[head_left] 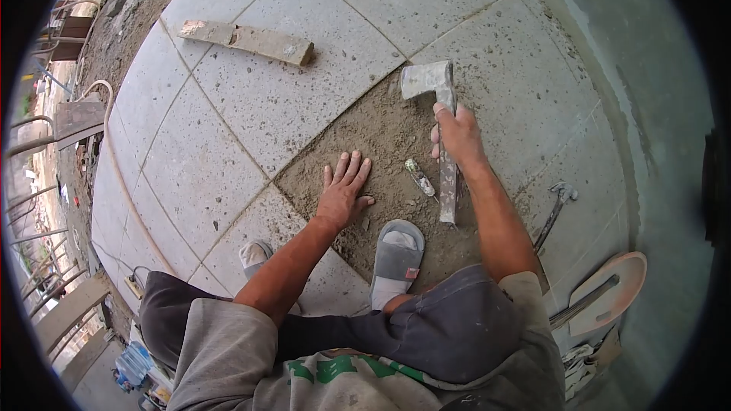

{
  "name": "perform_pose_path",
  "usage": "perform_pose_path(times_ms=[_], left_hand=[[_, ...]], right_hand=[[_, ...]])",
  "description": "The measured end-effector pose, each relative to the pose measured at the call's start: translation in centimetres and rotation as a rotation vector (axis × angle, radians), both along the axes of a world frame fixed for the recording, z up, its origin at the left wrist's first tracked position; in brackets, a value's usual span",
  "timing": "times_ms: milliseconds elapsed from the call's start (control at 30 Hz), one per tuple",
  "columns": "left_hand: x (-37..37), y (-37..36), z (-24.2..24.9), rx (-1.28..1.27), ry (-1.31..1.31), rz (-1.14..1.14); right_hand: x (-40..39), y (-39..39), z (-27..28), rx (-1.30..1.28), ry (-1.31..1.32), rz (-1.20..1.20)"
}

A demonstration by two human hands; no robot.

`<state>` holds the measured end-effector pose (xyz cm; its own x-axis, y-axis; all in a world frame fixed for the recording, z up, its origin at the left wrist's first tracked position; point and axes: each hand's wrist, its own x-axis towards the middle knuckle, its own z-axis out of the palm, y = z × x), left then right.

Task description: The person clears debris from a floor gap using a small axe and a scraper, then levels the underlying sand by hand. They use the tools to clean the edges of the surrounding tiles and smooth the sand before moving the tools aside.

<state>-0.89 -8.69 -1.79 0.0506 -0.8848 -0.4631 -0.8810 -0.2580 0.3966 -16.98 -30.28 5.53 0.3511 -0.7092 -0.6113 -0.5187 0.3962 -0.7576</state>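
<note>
My right hand [462, 137] is wrapped round the upper handle of a hatchet [447, 183], just below its grey, dust-coated head. The tool lies over the right side of a bed of loose sandy mortar [388, 125] in a gap between large grey tiles [251, 118]. Palm down, my left hand [345, 190] presses on the mortar near the gap's left edge, fingers spread and holding nothing. Between the hands, on the mortar, sits a small green-and-white cylindrical object [418, 176] whose kind I cannot make out. My sandalled foot [398, 255] stands at the near side of the mortar.
A dusty wood block [247, 42] rests on the far left tiles. To the right lie a hammer [554, 209] and a rounded board-like piece [632, 278] by the wall [647, 91]. A hose [122, 167] runs along the left edge, with rebar beyond. Crumbs litter the tiles.
</note>
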Motion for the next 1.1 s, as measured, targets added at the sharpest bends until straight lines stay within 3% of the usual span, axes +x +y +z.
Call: perform_pose_path(times_ms=[67, 133, 200, 267, 367, 467, 500, 600, 667, 767, 800, 867, 1000, 1100], left_hand=[[-0.1, 0.3, -0.2, -0.005, -0.004, -0.004], [0.0, 0.0, -0.3, -0.036, -0.011, 0.0], [0.0, -0.1, -0.1, 0.02, -0.023, -0.015], [-0.1, 0.0, -0.1, 0.019, -0.015, -0.003], [-0.1, 0.2, -0.1, 0.012, -0.011, -0.007], [0.0, 0.1, 0.1, 0.003, -0.003, 0.005], [-0.1, -0.1, 0.1, 0.013, 0.005, 0.012], [-0.1, -0.1, 0.2, 0.006, 0.002, 0.004], [0.2, -0.1, -0.1, -0.006, -0.001, 0.001], [-0.1, 0.2, 0.1, -0.01, -0.002, 0.011], [-0.1, 0.0, 0.2, -0.003, -0.008, 0.016], [-0.3, -0.2, 0.3, -0.007, -0.005, 0.019], [-0.1, 0.2, 0.0, -0.004, -0.008, 0.017], [-0.1, 0.1, 0.0, -0.008, -0.014, 0.013]], right_hand=[[0.4, -0.3, -0.4, -0.098, -0.136, -0.293], [1.2, 0.2, -0.6, -0.124, -0.074, -0.288], [1.3, 1.1, -0.9, -0.008, 0.066, 0.029], [0.1, 0.9, -0.2, 0.076, 0.006, 0.038], [0.1, 1.1, 0.0, -0.026, -0.161, -0.235], [1.5, 2.3, -0.9, -0.149, -0.099, -0.263], [1.8, 2.2, -1.4, 0.001, -0.006, -0.059], [0.7, 1.2, -0.1, 0.056, -0.021, 0.042], [0.4, 1.1, 0.8, 0.051, -0.025, -0.002], [1.0, 1.1, 0.8, -0.106, -0.152, -0.316], [1.4, 1.6, -0.3, -0.111, -0.152, -0.311], [2.1, 2.2, -1.5, 0.022, 0.061, 0.047], [0.8, 2.2, 1.1, 0.03, -0.062, 0.0], [1.3, 2.3, 0.5, -0.029, -0.127, -0.195]])
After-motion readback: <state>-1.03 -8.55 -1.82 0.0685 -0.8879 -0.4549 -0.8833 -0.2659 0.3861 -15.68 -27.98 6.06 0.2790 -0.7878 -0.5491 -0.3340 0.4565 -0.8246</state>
